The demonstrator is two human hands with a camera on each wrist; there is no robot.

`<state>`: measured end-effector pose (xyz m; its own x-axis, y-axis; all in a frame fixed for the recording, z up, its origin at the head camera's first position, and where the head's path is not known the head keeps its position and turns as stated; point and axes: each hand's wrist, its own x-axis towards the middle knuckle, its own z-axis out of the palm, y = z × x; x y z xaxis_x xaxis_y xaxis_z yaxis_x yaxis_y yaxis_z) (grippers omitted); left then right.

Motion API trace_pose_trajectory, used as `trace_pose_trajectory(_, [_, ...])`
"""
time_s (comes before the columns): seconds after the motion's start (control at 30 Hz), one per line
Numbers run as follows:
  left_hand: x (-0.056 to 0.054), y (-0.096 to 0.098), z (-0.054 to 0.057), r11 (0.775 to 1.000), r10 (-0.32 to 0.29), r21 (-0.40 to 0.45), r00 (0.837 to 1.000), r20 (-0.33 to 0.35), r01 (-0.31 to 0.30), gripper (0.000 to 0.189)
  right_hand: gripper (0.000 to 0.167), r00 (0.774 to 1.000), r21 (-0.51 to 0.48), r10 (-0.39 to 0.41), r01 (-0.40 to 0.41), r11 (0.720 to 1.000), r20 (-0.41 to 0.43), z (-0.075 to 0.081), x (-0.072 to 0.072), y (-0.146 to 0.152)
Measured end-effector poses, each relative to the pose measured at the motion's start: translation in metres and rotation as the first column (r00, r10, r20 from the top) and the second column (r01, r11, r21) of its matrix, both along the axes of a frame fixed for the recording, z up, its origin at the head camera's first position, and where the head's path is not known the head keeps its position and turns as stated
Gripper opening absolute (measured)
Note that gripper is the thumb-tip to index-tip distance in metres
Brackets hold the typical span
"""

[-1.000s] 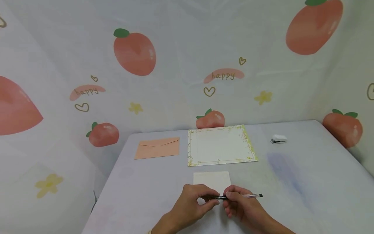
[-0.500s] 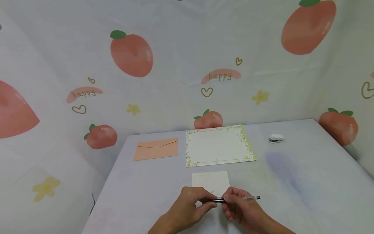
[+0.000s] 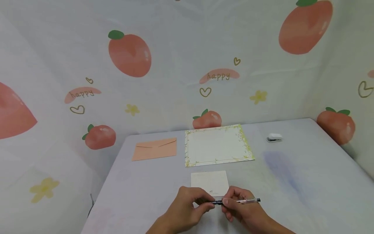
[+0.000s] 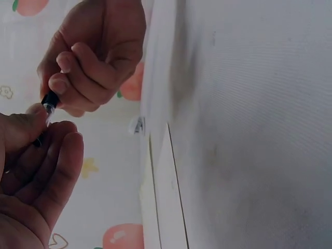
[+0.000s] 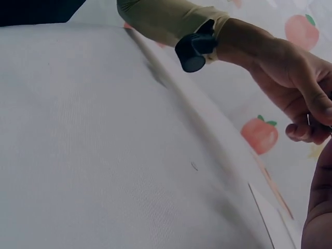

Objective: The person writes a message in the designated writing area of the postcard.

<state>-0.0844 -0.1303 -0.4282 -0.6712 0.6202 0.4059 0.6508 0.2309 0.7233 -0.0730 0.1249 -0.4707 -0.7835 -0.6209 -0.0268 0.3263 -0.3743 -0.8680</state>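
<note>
A slim pen (image 3: 246,201) with a clear barrel and black end parts lies nearly level between my hands. My left hand (image 3: 187,208) pinches its black left end between thumb and fingers. The right hand (image 3: 242,208) grips the barrel near the middle, the black-tipped end sticking out to the right. In the left wrist view, the pen (image 4: 50,99) shows black and clear parts in the short gap between the hands, the right hand's (image 4: 98,57) fingers curled. A small cream sheet (image 3: 208,180) lies just beyond the hands. The right wrist view mostly hides the pen.
A large sheet with a yellow floral border (image 3: 217,144) lies at the back of the pale table (image 3: 146,188). To its left is a peach envelope (image 3: 155,149); to its right, a small white stapler (image 3: 274,137). A fruit-printed curtain (image 3: 169,65) hangs behind.
Both hands and the pen have come slightly nearer the body, baring more of the cream sheet's near edge. The head view has shifted a little. Both hands keep hold of the pen.
</note>
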Motion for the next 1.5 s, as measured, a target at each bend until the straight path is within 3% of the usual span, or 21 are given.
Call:
trace_pose_trajectory(0.07, [0.000,0.000,0.003,1.000,0.011,0.000,0.995,0.094,-0.011,0.010,0.016,0.999,0.003,-0.017,0.017,1.000,-0.032,0.000,-0.001,-0.001])
trace_pose_trajectory(0.17, [-0.001,0.001,0.005,1.000,0.022,0.000,0.971,0.239,-0.022,0.006,0.015,0.996,0.033,-0.043,0.046,0.998,-0.073,0.001,-0.002,-0.001])
trace_pose_trajectory(0.3, [-0.002,0.000,0.005,1.000,0.027,-0.017,0.945,0.326,-0.023,0.004,0.011,0.982,0.085,-0.068,0.085,0.993,-0.177,-0.001,-0.003,0.001])
trace_pose_trajectory(0.4, [-0.004,-0.009,0.003,0.994,0.108,-0.032,0.939,0.327,-0.104,0.005,0.011,0.955,0.093,-0.138,0.167,0.982,-0.261,-0.004,-0.006,0.011])
trace_pose_trajectory(0.53, [-0.013,-0.028,0.000,0.972,0.233,-0.045,0.922,0.309,-0.231,0.006,0.022,0.946,0.015,-0.215,0.225,0.974,-0.241,-0.004,-0.017,0.036])
trace_pose_trajectory(0.63, [-0.016,-0.035,-0.001,0.976,0.216,-0.045,0.921,0.324,-0.213,0.013,0.027,0.964,-0.032,-0.176,0.173,0.984,-0.198,-0.002,-0.025,0.048])
trace_pose_trajectory(0.73, [-0.015,-0.037,-0.004,0.987,0.156,-0.017,0.935,0.319,-0.159,0.016,0.027,0.971,-0.027,-0.138,0.136,0.990,-0.196,-0.001,-0.027,0.050])
trace_pose_trajectory(0.87, [-0.012,-0.038,-0.011,0.991,0.122,0.023,0.958,0.260,-0.133,0.012,0.026,0.974,-0.003,-0.149,0.151,0.989,-0.170,0.000,-0.025,0.047])
trace_pose_trajectory(0.97, [-0.010,-0.040,-0.016,0.987,0.156,0.014,0.971,0.183,-0.161,0.012,0.025,0.976,0.013,-0.151,0.155,0.988,-0.157,0.001,-0.024,0.047])
trace_pose_trajectory(1.03, [-0.009,-0.041,-0.018,0.979,0.201,-0.004,0.971,0.131,-0.202,0.017,0.024,0.977,0.019,-0.150,0.155,0.988,-0.149,0.001,-0.024,0.047])
trace_pose_trajectory(1.17, [-0.008,-0.043,-0.018,0.957,0.291,-0.051,0.952,0.094,-0.287,0.027,0.023,0.978,0.034,-0.150,0.157,0.987,-0.141,0.002,-0.023,0.047])
trace_pose_trajectory(1.37, [-0.011,-0.046,-0.018,0.945,0.326,-0.081,0.935,0.141,-0.317,0.028,0.022,0.979,0.057,-0.155,0.163,0.985,-0.136,0.002,-0.023,0.047])
trace_pose_trajectory(1.5, [-0.014,-0.052,-0.017,0.923,0.385,-0.103,0.898,0.212,-0.371,0.020,0.022,0.979,0.051,-0.150,0.159,0.986,-0.136,0.001,-0.023,0.047])
